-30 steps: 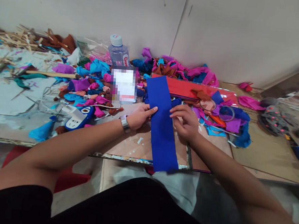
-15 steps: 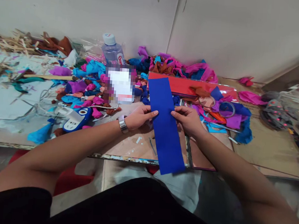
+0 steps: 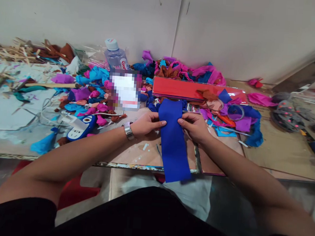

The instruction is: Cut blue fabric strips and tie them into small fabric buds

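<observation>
A strip of deep blue crepe paper (image 3: 173, 144) hangs between my two hands, its lower end reaching past the table's front edge. My left hand (image 3: 147, 123) pinches the strip's left edge, thumb on top. At the opposite edge my right hand (image 3: 196, 127) grips it the same way. The upper end of the strip bends away from me. Both hands' other fingers are partly hidden behind the paper. Just beyond lies a flat red pack (image 3: 178, 88) in clear wrapping, with crumpled coloured paper around it.
A clear bottle (image 3: 116, 57) with a white cap stands at the back, behind a blurred-out rectangle. Left are a blue-and-white power strip (image 3: 81, 127), cables and paper scraps (image 3: 42, 142). Tape rolls (image 3: 235, 112) lie right, near a dark mesh object (image 3: 287, 118) and cardboard (image 3: 279, 151).
The strip's upper end, flat and raised before, now curves back and sits lower. Both hands still pinch its edges, in nearly the same place. The camera view has shifted slightly.
</observation>
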`<control>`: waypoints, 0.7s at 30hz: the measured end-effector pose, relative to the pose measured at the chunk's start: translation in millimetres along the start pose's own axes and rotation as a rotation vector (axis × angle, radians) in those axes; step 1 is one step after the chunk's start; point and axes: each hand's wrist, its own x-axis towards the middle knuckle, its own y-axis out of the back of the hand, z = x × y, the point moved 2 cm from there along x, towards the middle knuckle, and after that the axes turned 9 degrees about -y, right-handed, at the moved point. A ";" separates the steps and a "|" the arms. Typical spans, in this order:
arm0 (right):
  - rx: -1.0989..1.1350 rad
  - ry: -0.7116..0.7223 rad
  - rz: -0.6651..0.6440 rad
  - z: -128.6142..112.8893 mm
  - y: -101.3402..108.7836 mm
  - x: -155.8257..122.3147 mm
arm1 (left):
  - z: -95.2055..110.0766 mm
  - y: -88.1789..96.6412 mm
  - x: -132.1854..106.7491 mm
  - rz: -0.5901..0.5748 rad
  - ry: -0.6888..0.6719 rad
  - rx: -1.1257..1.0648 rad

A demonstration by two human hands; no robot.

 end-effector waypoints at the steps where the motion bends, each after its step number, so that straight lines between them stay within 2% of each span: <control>1: 0.004 -0.004 -0.002 0.4 -1.0 -0.4 | -0.7 0.7 0.3 -0.013 -0.004 0.011; 6: 0.017 0.011 -0.034 1.0 -3.2 -1.2 | -5.0 3.9 1.4 -0.063 -0.035 0.041; 10: 0.033 0.034 -0.048 1.0 -2.4 -0.2 | -7.0 6.0 1.2 -0.073 -0.059 0.145; 16: 0.023 0.215 -0.024 6.3 -0.3 -3.0 | -4.0 -1.4 -4.9 -0.196 -0.112 0.345; 19: -0.039 0.267 -0.157 9.6 -4.8 -8.9 | -5.9 -3.9 -8.1 -0.207 -0.081 0.352; 21: -0.102 0.317 -0.249 8.5 -9.3 -13.5 | -6.5 -4.1 -7.8 -0.211 -0.111 0.385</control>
